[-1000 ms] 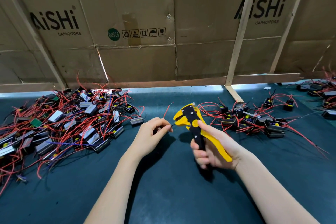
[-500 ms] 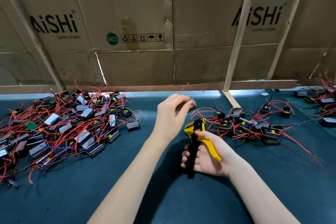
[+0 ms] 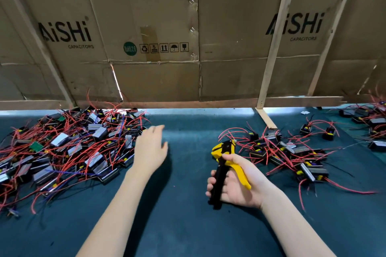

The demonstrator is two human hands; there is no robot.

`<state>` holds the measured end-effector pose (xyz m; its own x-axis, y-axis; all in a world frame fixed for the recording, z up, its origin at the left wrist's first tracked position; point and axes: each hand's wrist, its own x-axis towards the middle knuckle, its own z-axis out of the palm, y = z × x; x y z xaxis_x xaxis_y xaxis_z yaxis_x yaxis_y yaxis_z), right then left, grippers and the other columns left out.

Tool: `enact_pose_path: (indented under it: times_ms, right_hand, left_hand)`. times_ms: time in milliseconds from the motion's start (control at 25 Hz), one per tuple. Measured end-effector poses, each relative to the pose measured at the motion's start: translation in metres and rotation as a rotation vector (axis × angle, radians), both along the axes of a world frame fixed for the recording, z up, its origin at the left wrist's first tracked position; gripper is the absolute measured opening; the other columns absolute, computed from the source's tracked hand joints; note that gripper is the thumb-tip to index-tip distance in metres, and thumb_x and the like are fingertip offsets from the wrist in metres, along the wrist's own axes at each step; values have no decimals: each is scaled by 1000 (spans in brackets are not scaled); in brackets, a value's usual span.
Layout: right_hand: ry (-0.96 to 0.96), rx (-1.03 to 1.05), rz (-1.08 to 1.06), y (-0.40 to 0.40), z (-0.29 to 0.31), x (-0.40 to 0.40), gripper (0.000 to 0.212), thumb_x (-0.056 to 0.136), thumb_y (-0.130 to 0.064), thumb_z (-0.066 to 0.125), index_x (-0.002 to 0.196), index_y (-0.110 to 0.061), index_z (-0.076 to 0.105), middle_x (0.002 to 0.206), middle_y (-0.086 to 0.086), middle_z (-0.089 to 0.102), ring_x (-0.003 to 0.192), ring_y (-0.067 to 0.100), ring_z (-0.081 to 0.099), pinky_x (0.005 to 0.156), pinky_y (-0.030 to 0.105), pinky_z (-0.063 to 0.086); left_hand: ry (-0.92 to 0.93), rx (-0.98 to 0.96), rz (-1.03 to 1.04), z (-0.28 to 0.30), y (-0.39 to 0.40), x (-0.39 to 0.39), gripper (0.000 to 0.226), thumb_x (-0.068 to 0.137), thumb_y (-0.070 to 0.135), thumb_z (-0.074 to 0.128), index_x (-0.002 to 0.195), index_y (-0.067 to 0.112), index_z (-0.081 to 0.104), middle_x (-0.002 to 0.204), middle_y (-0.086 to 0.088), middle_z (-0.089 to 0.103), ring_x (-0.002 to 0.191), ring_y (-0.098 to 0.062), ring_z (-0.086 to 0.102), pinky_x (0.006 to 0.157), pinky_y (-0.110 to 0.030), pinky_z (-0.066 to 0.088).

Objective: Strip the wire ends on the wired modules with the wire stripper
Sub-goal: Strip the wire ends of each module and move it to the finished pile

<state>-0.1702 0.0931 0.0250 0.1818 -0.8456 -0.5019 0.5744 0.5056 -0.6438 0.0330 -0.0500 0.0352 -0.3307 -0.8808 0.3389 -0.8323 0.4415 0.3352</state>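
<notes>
Head view: dark green mat (image 3: 188, 225), cardboard wall (image 3: 229, 27) behind — left hand (image 3: 150, 150) empty, fingers spread; right hand (image 3: 236, 185) grips wire stripper (image 3: 224, 152).

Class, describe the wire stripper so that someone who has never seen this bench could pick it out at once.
Start at the dark green bench mat and find the gap between its two heaps of red-wired modules. There the right hand grips the wire stripper, upright. It is the only yellow and black hand tool, with two long handles.

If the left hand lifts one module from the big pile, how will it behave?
Probably light: each module looks small. Its red wires look floppy and lie tangled with others, so neighbours may drag along. The open left hand hovers at the pile's edge.
</notes>
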Motion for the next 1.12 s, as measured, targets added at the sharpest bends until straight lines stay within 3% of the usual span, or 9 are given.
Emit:
enact_pose_path:
  times_ms: [120, 240, 320, 400, 560, 760, 840, 960, 1120]
  right_hand:
    - [17, -3, 5, 1, 1, 1, 42, 77, -39, 61, 90, 0, 54, 79, 20, 59, 70, 35, 63, 79, 48, 53]
    - [23, -7, -10, 2, 1, 1, 43, 75, -38, 62, 91, 1, 54, 79, 21, 59, 70, 35, 63, 79, 49, 52]
    - [26, -6, -10, 2, 1, 0, 43, 76, -39, 61, 91, 0, 54, 79, 21, 58, 70, 35, 62, 79, 49, 52]
    - [35, -5, 1, 2, 1, 0, 43, 77, -40, 60, 91, 0, 53, 79, 20, 58, 70, 34, 62, 78, 48, 52]
    - [41, -3, 7, 1, 0, -1, 43, 78, -40, 59, 91, 0, 54, 78, 20, 57, 69, 34, 61, 78, 48, 51]
    - [42, -1, 9, 1, 0, -1, 43, 78, -40, 59, 90, 0, 54, 78, 20, 57, 68, 34, 61, 77, 48, 51]
    - [38, -1, 11, 2, 0, -1, 43, 78, -40, 58, 90, 0, 54, 78, 20, 57, 68, 34, 60, 77, 48, 51]
    - [31, -6, 13, 2, 0, -1, 42, 78, -40, 58, 90, 0, 53, 77, 19, 57, 68, 34, 60, 77, 47, 51]
    - [30, -7, 15, 1, -1, -1, 42, 79, -41, 57, 91, 0, 53, 78, 20, 57, 69, 34, 60, 78, 48, 51]
  left_hand:
    - [-78, 44, 40, -27, -4, 26, 43, 90, 20, 62, 131, 14, 55, 130, -5, 59, 119, -28, 52, 97, -38, 41]
    - [72, -35, -66, -27, 9, 24, 18, 83, 22, 72, 101, 20, 72, 103, 5, 69, 103, -22, 62, 90, -38, 43]
    - [57, -73, -125, -23, 16, 22, 6, 81, 28, 74, 86, 25, 73, 90, 10, 70, 93, -15, 63, 83, -33, 39]
    - [11, -87, -182, -22, 20, 20, 11, 81, 36, 74, 78, 25, 72, 83, 10, 68, 88, -14, 59, 78, -32, 35]
    - [-31, -97, -243, -22, 22, 16, 18, 85, 41, 70, 82, 23, 73, 84, 9, 68, 88, -16, 55, 81, -31, 36]
    - [325, 62, -508, -20, 33, 6, 3, 79, 17, 74, 80, 17, 72, 83, 9, 70, 80, -8, 64, 80, -31, 51]
    - [419, 13, -445, -21, 34, 3, 4, 80, 23, 69, 80, 19, 69, 80, 10, 68, 77, -9, 62, 78, -33, 51]
    - [509, -132, -116, -27, 25, 6, 13, 83, 24, 71, 81, 18, 59, 80, 9, 60, 75, -14, 55, 75, -37, 48]
    - [448, 182, 74, -37, 20, 4, 31, 79, 36, 78, 96, 19, 59, 86, 5, 65, 80, -20, 60, 78, -36, 50]
